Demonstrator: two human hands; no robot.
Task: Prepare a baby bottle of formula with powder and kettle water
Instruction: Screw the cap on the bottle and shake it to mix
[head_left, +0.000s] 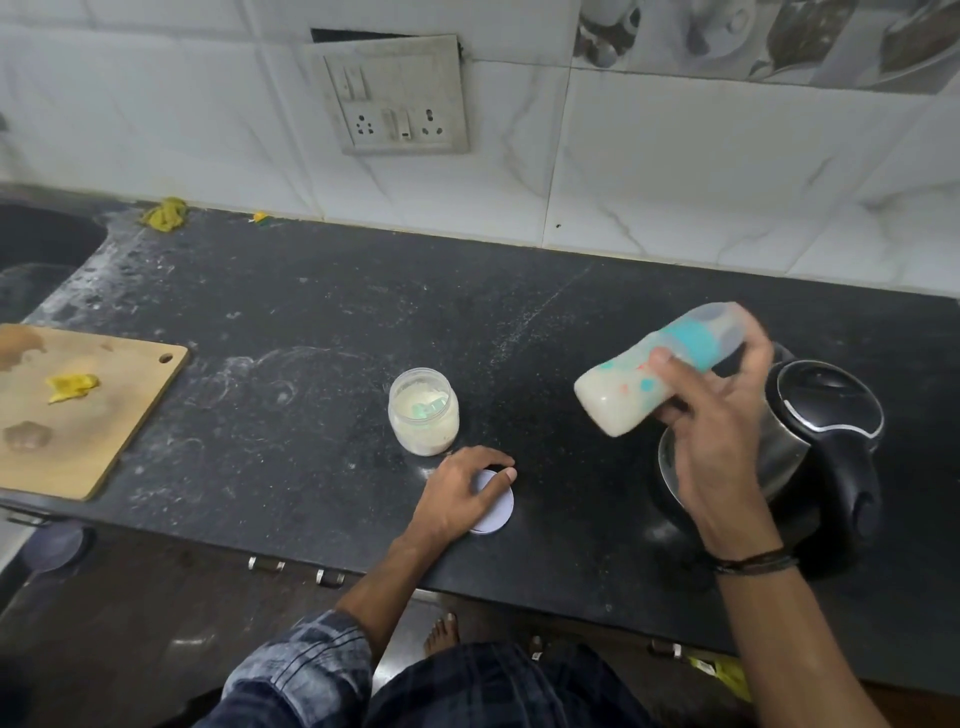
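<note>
At 3 o'clock, filled capped bottle (623, 395) clasped by fingers of right hand (722, 441) | 6 o'clock, left hand (457, 493) gripping jar lid (496, 512) | remaining, likely: shake

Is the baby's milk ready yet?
Nearly. Done: the bottle is full of milky liquid and capped, and the kettle stands shut. In hand: the right hand holds the bottle tilted, probably mixing; the left hand grips the lid. Left: close the open powder jar.
</note>
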